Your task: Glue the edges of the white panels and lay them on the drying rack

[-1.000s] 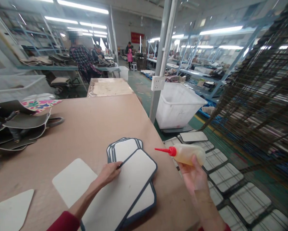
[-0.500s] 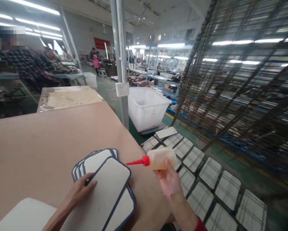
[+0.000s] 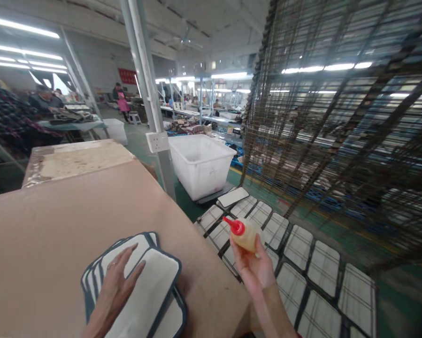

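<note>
My left hand lies with spread fingers over a fanned stack of white panels with dark blue edges. The stack rests near the right edge of the tan work table. Past that edge, my right hand grips a translucent squeeze bottle with a red pointed nozzle. Yellowish liquid shows inside it. The nozzle points up and left, apart from the panels. Part of the bottle is hidden by my fingers.
Rows of white panels lie on a wire rack low on the right, with raised wire racks behind. A metal post with a socket box stands by the table, near a white plastic bin. Other people sit or stand farther back.
My left hand has let go of the top panel's edge and spread over the stack. The bottle has moved away from the panels, its nozzle turning upward. The view has shifted right.
</note>
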### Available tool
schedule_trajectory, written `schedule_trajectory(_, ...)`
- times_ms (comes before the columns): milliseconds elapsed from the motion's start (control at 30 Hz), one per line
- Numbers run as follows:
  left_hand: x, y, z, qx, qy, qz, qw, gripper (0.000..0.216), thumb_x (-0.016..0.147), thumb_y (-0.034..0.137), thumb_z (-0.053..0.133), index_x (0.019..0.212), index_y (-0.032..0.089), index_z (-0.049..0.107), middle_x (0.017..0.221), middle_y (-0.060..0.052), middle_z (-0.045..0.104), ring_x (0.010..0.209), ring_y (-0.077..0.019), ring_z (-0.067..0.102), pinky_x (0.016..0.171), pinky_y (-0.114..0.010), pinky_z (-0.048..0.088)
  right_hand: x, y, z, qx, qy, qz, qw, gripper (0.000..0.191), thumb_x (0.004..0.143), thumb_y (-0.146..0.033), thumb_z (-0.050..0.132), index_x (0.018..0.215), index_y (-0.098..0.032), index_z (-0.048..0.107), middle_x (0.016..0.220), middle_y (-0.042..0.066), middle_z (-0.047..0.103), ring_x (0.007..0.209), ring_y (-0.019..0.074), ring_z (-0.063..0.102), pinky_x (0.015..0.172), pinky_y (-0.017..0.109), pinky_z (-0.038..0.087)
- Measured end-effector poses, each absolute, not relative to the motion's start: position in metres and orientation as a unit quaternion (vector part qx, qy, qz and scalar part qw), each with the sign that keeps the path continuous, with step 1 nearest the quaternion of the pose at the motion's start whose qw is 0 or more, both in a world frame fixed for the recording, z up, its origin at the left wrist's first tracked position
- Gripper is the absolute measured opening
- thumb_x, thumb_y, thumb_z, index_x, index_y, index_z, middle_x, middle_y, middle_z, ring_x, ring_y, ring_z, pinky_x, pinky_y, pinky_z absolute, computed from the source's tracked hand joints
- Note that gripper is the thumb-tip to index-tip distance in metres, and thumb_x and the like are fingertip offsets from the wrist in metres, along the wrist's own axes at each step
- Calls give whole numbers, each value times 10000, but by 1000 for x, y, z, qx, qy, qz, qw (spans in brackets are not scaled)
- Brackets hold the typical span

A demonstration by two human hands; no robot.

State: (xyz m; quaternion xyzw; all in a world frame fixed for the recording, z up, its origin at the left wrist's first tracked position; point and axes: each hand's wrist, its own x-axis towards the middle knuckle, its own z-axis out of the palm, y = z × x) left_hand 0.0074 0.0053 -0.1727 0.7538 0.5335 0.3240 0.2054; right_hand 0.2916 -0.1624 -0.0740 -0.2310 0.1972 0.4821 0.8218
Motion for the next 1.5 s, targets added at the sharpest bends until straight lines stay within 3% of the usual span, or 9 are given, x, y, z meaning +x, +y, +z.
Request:
schedule_trajectory(233,107,-42,-204,729,480,327,362,603,648,592,588,1084,184,675,1195,-151,665,1174,-366,579,999,-549,460,353,-201,-75,-166,279,424,845,299,988,-289,484,1163,-71,590,984,138,710,1231,245,553,818,299,600)
schedule_trajectory(533,173,-55,-225,690,504,299,425,548,512,603,712,919,235,717,1032,-89,734,1066,-384,646,855,-477,570,498,-310,-106,-124,290,242,918,288,993,-278,467,1199,-116,585,979,95,722,1191,220,587,840,309,597)
schedule_trajectory(667,176,-46,-227,678,537,266,425,520,495,591,726,879,241,721,969,-80,751,1065,-398,646,866,-496,564,533,-331,-122,-137,303,204,921,279,987,-262,473,1197,-119,590,999,90,723,1174,209,600,859,312,585)
schedule_trajectory(900,285,1,-234,652,519,271,482,528,433,549,734,830,203,699,976,-116,752,1106,-399,628,957,-476,512,560,-297,-153,-138,301,239,913,295,975,-260,493,1210,-97,565,1076,130,703,1219,233,565,867,334,593)
schedule_trajectory(1133,395,74,-276,640,477,252,548,577,502,587,735,898,171,678,1009,-141,738,1087,-349,649,952,-433,511,610,-236,-166,-167,315,274,893,325,976,-293,501,1228,-100,568,1079,129,709,1213,232,569,866,339,594)
schedule_trajectory(1333,407,82,-301,599,481,248,590,797,505,696,722,1025,94,671,1021,-181,716,1032,-344,666,887,-437,536,626,-178,-154,-246,352,260,865,362,976,-315,495,1245,-86,570,1063,130,720,1142,220,621,833,296,596)
schedule_trajectory(1500,389,65,-296,593,471,254,602,757,532,667,749,1033,104,679,1018,-171,725,998,-333,679,903,-450,533,617,-148,-155,-249,349,318,845,355,986,-318,470,1236,-91,580,1069,126,715,1161,215,609,829,288,589)
